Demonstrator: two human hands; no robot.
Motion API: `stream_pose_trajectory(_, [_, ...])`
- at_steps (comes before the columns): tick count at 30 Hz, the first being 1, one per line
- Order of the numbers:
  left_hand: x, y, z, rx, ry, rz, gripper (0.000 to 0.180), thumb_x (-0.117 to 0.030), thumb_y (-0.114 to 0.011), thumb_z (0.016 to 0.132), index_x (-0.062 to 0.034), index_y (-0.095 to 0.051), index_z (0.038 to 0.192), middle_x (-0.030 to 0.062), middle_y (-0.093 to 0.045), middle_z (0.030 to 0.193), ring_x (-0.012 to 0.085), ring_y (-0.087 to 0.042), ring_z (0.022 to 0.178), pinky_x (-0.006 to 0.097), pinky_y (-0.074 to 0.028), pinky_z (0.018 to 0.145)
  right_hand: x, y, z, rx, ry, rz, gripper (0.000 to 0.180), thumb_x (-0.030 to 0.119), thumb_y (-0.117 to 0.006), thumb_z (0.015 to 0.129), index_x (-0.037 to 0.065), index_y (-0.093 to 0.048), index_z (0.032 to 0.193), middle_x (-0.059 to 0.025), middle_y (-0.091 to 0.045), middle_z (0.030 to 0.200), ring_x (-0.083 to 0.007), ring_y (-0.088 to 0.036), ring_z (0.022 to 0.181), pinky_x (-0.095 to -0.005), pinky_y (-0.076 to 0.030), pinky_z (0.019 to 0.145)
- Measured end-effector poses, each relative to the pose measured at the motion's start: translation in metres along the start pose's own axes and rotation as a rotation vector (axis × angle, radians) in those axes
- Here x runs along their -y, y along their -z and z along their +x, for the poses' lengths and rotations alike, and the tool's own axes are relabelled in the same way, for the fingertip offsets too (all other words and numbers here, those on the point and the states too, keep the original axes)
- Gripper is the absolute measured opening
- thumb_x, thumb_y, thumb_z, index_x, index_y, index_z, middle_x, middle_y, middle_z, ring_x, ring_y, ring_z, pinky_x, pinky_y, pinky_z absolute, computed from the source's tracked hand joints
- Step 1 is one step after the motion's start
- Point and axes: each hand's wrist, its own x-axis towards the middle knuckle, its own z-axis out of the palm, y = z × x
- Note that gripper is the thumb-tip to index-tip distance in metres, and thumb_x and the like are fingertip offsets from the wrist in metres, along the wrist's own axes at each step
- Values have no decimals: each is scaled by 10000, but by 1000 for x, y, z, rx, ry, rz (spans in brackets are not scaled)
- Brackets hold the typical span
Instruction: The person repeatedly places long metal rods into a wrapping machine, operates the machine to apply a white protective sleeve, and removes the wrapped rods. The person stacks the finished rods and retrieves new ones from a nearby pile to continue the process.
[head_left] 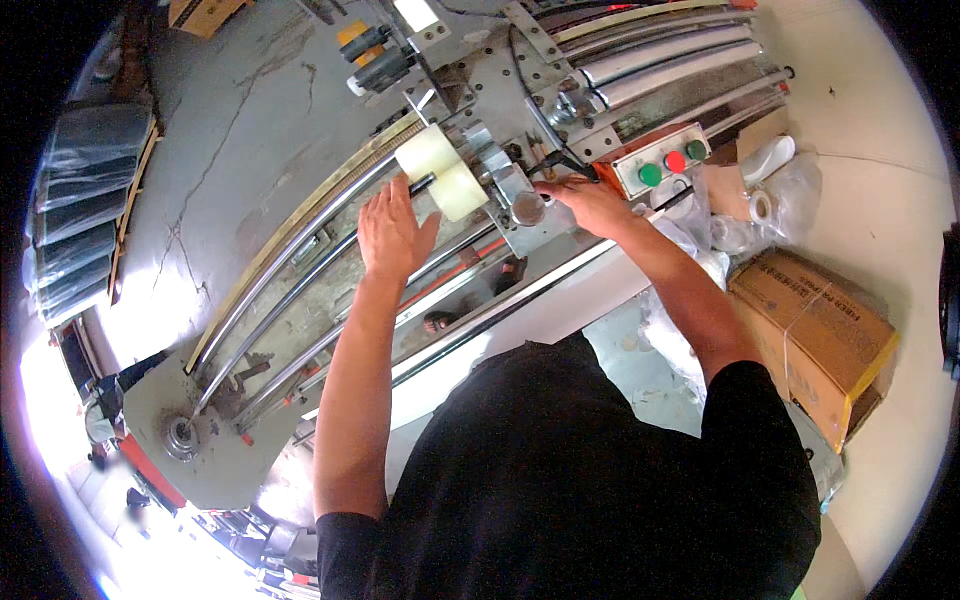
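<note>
My left hand (390,232) lies over the long steel rods of a machine, its fingers stretched out beside the short dark end of a rod (423,184). That rod end sticks out of a cream plastic block (440,172) just right of the hand. My right hand (590,205) reaches left with fingers extended, their tips at a shiny metal clamp-like part (512,182) with a round end. A black lever or cable piece (565,160) runs just above the right fingers. What lies under those fingertips is partly hidden.
A control box with green and red buttons (675,162) sits right of my right hand. Beyond it are clear plastic bags (795,205) and a strapped cardboard box (815,335). Steel rods (290,275) run to an end plate (215,455) at lower left. Wrapped dark stacks (85,200) stand at far left.
</note>
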Motion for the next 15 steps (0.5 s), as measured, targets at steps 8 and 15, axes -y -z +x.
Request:
stream_pose_trajectory(8, [3,22,22,130,34,-375,864,-337,-690,885,-60,-205,1545,197,-711,1057,390,-689,977,453,-523,858,-37,-37,6,-241,148,-213,509,94,-562,904,236,-562,1393,-97,-696,1166,-296,-646,1068,-417,-543,877])
stream_pose_trajectory(15, [3,22,30,184,1,-327,728,-378,-628,958,-82,-268,1517,176,-727,875,391,-705,875,470,-531,774,-6,-38,-17,-415,-36,12,321,161,-639,950,139,-532,1252,-163,-715,1015,-373,-697,899,-478,-543,744])
